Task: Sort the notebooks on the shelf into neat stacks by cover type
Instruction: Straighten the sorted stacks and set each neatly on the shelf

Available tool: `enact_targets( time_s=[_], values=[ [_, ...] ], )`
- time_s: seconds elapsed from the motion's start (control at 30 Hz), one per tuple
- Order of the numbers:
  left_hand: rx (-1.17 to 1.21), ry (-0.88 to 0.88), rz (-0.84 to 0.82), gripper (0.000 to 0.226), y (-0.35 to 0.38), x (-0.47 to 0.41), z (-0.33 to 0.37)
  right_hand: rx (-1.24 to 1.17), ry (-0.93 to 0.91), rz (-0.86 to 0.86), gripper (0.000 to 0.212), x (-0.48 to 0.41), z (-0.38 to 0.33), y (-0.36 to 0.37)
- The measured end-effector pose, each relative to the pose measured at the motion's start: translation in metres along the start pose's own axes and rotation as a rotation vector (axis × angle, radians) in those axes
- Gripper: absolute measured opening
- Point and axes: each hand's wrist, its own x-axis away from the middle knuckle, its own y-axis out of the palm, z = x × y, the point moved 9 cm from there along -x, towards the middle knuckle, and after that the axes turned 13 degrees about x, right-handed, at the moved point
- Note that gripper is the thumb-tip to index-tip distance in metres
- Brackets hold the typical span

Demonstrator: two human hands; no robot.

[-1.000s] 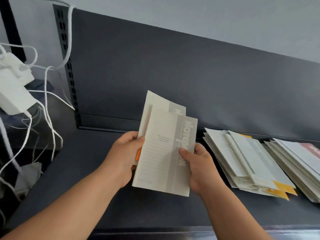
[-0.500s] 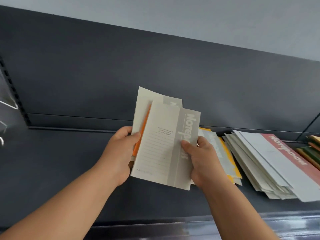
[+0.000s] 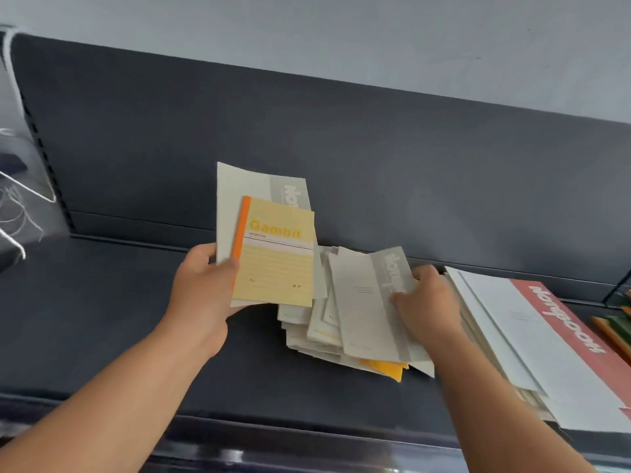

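Dark grey back panel [image 3: 375,148] across the whole width. Above the panel, pale grey wall [image 3: 341,35]. Down the panel's left edge, a black slotted upright [image 3: 41,145]. Left of the panel, past that upright, tangled white cords [image 3: 13,238], blurred. Along the panel's foot, a low raised lip [image 3: 136,230].

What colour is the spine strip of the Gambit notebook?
The spine strip is orange; the head view shows it best.

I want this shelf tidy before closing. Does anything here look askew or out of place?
Yes. The middle pile is fanned out crookedly, edges pointing different ways, and an orange-yellow notebook pokes from under its grey covers, mixing types. The right hand pinches a grey notebook over it.
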Motion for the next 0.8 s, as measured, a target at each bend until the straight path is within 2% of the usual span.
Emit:
enact_targets(
  time_s=[0.13, 0.2, 0.3, 0.4, 0.47, 0.7, 0.8],
  values=[
    [0.016, -0.046, -0.04, 0.018, 0.012, 0.008, -0.004, 0.199, -0.016, 0.012, 0.053, -0.002, 0.005, 0.013],
    [0.019, -0.081, -0.071, 0.018, 0.02, 0.009, -0.01, 0.178, -0.029, 0.039, 0.052, 0.002, 0.002, 0.008],
    [0.023, -0.131, -0.124, 0.017, 0.036, 0.008, -0.017, -0.142, -0.07, 0.063, 0.039, 0.014, -0.012, -0.007],
    [0.029, -0.172, -0.177, 0.017, 0.055, 0.009, -0.026, -0.668, -0.011, -0.234, 0.029, 0.03, -0.032, 0.003],
    [0.018, -0.192, -0.214, 0.017, 0.07, 0.011, -0.034, -0.797, 0.018, -0.376, 0.024, 0.04, -0.04, 0.008],
    [-0.05, -0.207, -0.277, 0.022, 0.101, 0.012, -0.053, -0.741, 0.07, -0.249, 0.026, 0.045, -0.003, -0.006],
    [-0.165, -0.111, -0.299, 0.024, 0.105, 0.007, -0.055, -0.726, 0.135, -0.177, 0.022, 0.045, 0.016, -0.015]
  ],
)
